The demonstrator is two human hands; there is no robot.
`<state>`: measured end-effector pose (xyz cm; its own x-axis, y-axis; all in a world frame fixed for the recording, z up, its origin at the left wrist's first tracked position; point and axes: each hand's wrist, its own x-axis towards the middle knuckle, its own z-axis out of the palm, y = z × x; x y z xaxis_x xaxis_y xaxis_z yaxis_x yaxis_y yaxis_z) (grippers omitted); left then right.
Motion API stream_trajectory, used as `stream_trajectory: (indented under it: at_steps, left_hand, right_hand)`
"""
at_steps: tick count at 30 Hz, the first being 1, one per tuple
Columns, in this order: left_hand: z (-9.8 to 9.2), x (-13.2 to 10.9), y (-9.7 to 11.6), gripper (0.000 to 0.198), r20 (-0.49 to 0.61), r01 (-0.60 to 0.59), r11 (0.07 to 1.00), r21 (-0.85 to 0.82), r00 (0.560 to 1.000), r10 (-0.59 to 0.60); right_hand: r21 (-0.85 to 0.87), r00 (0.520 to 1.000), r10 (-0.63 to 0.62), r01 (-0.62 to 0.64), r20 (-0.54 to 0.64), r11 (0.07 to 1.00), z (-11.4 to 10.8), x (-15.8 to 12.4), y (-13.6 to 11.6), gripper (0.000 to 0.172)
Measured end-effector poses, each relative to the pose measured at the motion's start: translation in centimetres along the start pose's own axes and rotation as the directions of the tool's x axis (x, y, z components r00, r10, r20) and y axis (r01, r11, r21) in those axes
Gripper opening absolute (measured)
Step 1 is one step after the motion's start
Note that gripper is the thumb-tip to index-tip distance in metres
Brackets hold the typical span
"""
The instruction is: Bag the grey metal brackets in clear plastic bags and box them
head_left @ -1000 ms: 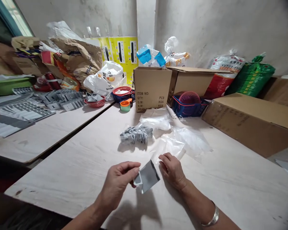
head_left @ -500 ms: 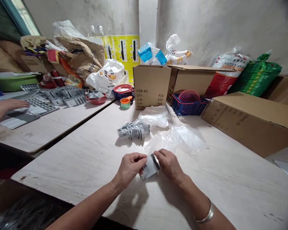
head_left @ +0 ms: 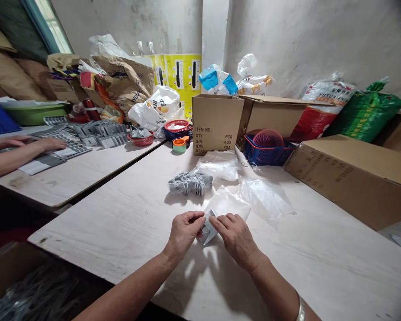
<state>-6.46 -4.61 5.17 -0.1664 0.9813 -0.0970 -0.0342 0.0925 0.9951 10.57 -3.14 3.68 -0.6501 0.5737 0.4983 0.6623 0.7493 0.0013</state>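
Note:
My left hand [head_left: 186, 232] pinches the left edge of a small folded grey-and-white card [head_left: 210, 232] above the table. My right hand [head_left: 236, 237] is closed at the card's right side, thumb and fingertips against it; part of the card is hidden behind the fingers. Just beyond my fingers a clear plastic bag [head_left: 229, 199] lies flat; whether its edge is also in my grip I cannot tell. A bundle of dark grey pieces in clear plastic [head_left: 190, 183] rests further back to the left.
More clear bags [head_left: 267, 200] lie right of the bundle. Behind stand an upright carton [head_left: 217, 118], a blue basket [head_left: 267, 154] and a tape dispenser [head_left: 179, 145]. A large carton [head_left: 347, 174] is at right. On the left table, another person's hands [head_left: 50, 145] touch printed grey sheets.
My right hand has shifted its hold on the card, which has turned so its dark strip no longer shows. The view has swung slightly left, and the other person's second hand has appeared.

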Motion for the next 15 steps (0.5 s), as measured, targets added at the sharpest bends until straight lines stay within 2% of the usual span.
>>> stream_trajectory:
  at_steps: [5, 9, 15]
  left_hand:
    - [0.2, -0.2, 0.0, 0.035, -0.07, -0.018, 0.996, -0.088, 0.997, 0.012]
    - [0.6, -0.3, -0.1, 0.038, -0.081, -0.018, 0.992, -0.126, 0.997, 0.008]
    - [1.4, -0.5, -0.5, 0.033, -0.064, -0.031, 0.983, -0.18, 0.998, 0.019]
  right_hand:
    - [-0.037, 1.0, 0.019, -0.019, -0.019, 0.999, -0.2, 0.1, -0.4, 0.03]
    - [-0.036, 0.999, 0.031, -0.032, -0.028, 0.999, -0.2, 0.2, -1.1, 0.03]
    - [0.148, 0.993, 0.099, -0.088, -0.07, 0.985, 0.6, 0.1, -1.8, 0.031]
